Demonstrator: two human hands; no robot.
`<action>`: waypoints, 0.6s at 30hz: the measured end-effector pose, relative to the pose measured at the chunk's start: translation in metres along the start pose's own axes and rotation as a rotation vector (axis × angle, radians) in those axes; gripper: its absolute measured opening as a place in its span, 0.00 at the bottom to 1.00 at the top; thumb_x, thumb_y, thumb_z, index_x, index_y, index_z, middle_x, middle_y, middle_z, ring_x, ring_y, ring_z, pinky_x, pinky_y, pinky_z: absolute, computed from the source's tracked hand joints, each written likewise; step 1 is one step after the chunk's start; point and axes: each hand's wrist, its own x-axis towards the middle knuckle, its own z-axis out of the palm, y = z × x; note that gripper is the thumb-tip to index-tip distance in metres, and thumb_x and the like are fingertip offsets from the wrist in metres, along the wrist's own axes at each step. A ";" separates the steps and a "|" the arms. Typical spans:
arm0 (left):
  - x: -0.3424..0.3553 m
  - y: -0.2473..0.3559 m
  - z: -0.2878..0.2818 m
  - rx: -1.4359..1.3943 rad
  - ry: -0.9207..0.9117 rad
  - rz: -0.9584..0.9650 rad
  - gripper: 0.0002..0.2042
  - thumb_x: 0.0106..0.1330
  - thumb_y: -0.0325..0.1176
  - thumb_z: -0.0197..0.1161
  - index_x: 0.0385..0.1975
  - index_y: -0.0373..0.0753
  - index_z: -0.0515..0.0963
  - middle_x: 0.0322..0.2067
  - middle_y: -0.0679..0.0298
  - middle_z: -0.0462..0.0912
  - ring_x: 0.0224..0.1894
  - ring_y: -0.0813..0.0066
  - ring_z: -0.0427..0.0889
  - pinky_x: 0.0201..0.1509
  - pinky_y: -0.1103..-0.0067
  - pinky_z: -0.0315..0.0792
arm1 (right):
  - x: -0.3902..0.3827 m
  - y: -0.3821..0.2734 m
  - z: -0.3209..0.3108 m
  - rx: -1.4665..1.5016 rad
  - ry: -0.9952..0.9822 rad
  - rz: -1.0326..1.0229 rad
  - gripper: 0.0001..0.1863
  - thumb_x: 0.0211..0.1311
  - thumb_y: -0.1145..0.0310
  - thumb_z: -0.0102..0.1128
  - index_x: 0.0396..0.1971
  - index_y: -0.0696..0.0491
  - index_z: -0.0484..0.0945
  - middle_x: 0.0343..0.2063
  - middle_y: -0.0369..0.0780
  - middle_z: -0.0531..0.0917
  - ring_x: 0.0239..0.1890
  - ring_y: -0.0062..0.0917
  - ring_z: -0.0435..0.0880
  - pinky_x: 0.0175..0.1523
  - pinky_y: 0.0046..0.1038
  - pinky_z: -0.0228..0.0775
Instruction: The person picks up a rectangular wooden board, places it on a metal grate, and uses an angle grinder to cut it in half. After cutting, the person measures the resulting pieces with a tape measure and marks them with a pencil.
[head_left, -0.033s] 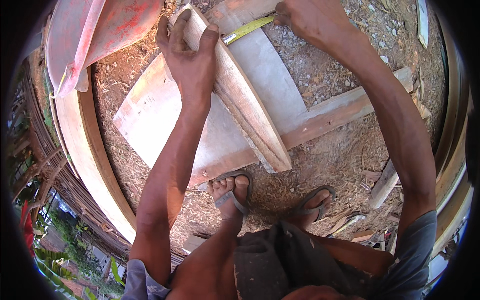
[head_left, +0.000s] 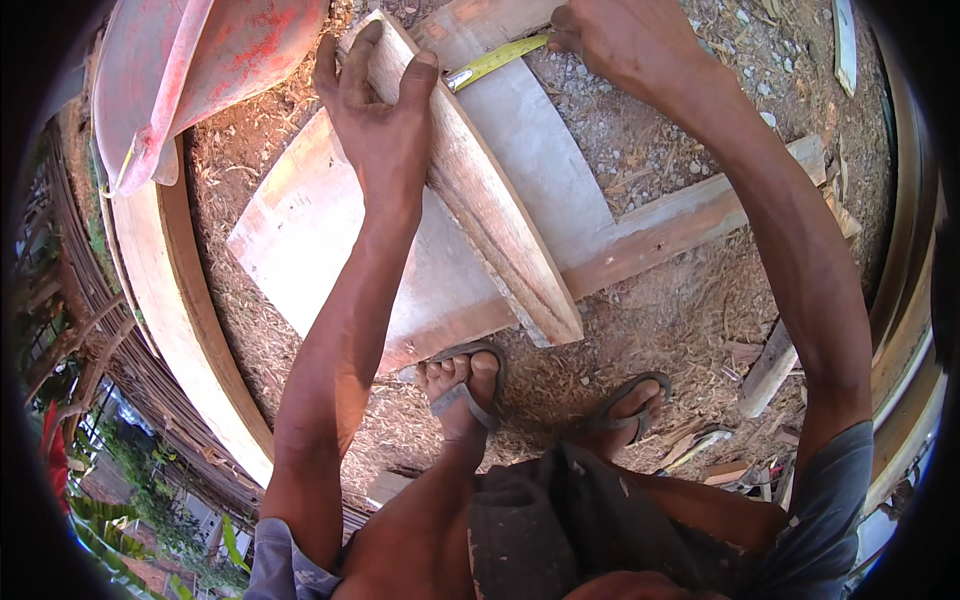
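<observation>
Ground: bare earth strewn with sawdust, wood shavings and grit. Curved wooden plank (head_left: 490,200), rough-grained, tapering to a rounded tip, stands on edge across a pale flat board (head_left: 300,240) and a straight timber batten (head_left: 690,215). Left hand (head_left: 375,125) clasps the plank's upper end, fingers curled over its edge. Right hand (head_left: 620,35) closed, pinching a yellow tape measure (head_left: 495,62) whose blade meets the plank near the left thumb. Red-stained curved panel (head_left: 200,60) at upper left

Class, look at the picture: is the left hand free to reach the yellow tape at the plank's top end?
Probably yes: the left hand grips the curved plank just beside the tape, with nothing between them. It would have to let go of the plank first, and the right hand already holds the tape.
</observation>
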 end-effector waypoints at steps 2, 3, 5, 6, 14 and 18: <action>0.002 0.000 0.002 -0.046 -0.002 0.003 0.25 0.58 0.39 0.70 0.56 0.39 0.77 0.69 0.52 0.53 0.70 0.53 0.59 0.68 0.66 0.65 | 0.002 0.000 -0.004 0.001 -0.011 0.012 0.11 0.52 0.64 0.57 0.17 0.46 0.85 0.21 0.38 0.83 0.37 0.32 0.79 0.48 0.39 0.61; 0.001 0.002 0.002 -0.089 -0.002 0.002 0.25 0.59 0.39 0.70 0.56 0.38 0.77 0.69 0.52 0.54 0.70 0.53 0.59 0.68 0.66 0.65 | 0.001 0.000 -0.005 0.007 -0.013 0.010 0.11 0.52 0.64 0.56 0.17 0.46 0.85 0.21 0.38 0.83 0.37 0.32 0.78 0.48 0.39 0.61; 0.001 0.004 0.003 -0.117 0.001 -0.003 0.25 0.59 0.39 0.70 0.56 0.37 0.77 0.69 0.52 0.54 0.70 0.53 0.59 0.68 0.66 0.65 | 0.001 -0.001 -0.008 0.019 -0.018 0.006 0.11 0.53 0.64 0.56 0.17 0.47 0.85 0.21 0.38 0.83 0.38 0.32 0.78 0.49 0.39 0.61; 0.001 0.004 0.003 -0.102 0.003 -0.006 0.25 0.59 0.38 0.70 0.56 0.36 0.77 0.69 0.52 0.54 0.70 0.53 0.59 0.68 0.66 0.65 | 0.001 -0.001 -0.009 0.021 -0.019 0.002 0.11 0.53 0.64 0.56 0.17 0.47 0.85 0.21 0.38 0.83 0.38 0.32 0.78 0.49 0.39 0.61; 0.003 0.000 0.004 0.022 0.010 0.031 0.27 0.58 0.38 0.70 0.58 0.35 0.76 0.69 0.52 0.53 0.70 0.56 0.60 0.61 0.69 0.72 | 0.000 0.000 -0.007 -0.015 0.015 -0.029 0.12 0.53 0.64 0.56 0.17 0.47 0.85 0.21 0.38 0.83 0.37 0.32 0.78 0.49 0.39 0.61; 0.001 0.006 0.004 -0.009 0.004 0.003 0.27 0.58 0.37 0.70 0.58 0.32 0.75 0.68 0.51 0.53 0.69 0.56 0.61 0.55 0.71 0.76 | 0.000 -0.001 -0.005 -0.033 0.023 -0.034 0.11 0.53 0.64 0.56 0.15 0.47 0.84 0.21 0.38 0.83 0.37 0.32 0.78 0.49 0.39 0.61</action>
